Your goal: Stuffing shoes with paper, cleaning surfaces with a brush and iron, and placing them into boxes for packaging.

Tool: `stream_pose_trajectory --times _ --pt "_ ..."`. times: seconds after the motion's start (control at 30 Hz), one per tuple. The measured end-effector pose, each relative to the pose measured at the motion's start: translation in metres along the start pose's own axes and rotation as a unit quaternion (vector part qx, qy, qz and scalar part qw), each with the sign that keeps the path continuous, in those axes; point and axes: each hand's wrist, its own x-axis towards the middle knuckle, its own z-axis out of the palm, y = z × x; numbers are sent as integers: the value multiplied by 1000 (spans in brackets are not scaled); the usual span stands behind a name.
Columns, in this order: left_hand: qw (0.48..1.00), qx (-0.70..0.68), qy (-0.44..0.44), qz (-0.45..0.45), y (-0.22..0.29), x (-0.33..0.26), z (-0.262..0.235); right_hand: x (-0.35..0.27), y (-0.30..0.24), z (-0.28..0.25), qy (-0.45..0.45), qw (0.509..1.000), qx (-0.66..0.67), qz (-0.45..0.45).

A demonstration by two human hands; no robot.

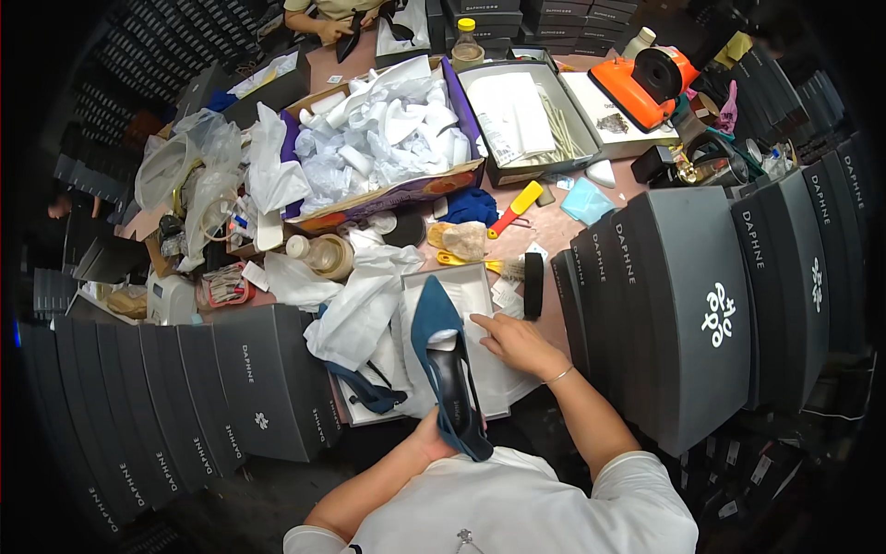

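Both bare forearms rise from the lower edge. The left hand (441,436) is curled closed in a grip near the body. The right hand (513,343) lies palm down, index finger extended forward.

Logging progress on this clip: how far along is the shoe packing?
Done: closed grey boxes stacked at the right. In hand: left hand holds a blue pointed shoe by the heel; right hand rests on white paper in the open box. Left: the second blue shoe lies loose.

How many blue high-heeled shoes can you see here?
2: one blue shoe held in the left hand, another lying beside the open box. Tissue may hide more.
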Motion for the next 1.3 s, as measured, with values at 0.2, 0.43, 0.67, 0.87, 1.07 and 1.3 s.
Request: stream_pose_trajectory --times 0.2,0.43,0.67,0.87,1.07,1.3 --pt "973 -88 207 -49 2 22 9 29 5 -9 143 990 -7 20" --pt "923 312 226 2 29 -61 30 117 -64 -12 93 988 76 -100" --pt "170 744 498 412 155 -89 -9 159 -113 23 -47 980 76 -176" --pt "400 590 400 576 159 -125 60 119 -109 21 -30 989 94 -108" --pt "458 749 109 466 42 -97 60 66 -119 53 -280 913 -30 -296" --pt "582 619 117 514 42 -132 13 56 -107 23 -173 977 107 -65"
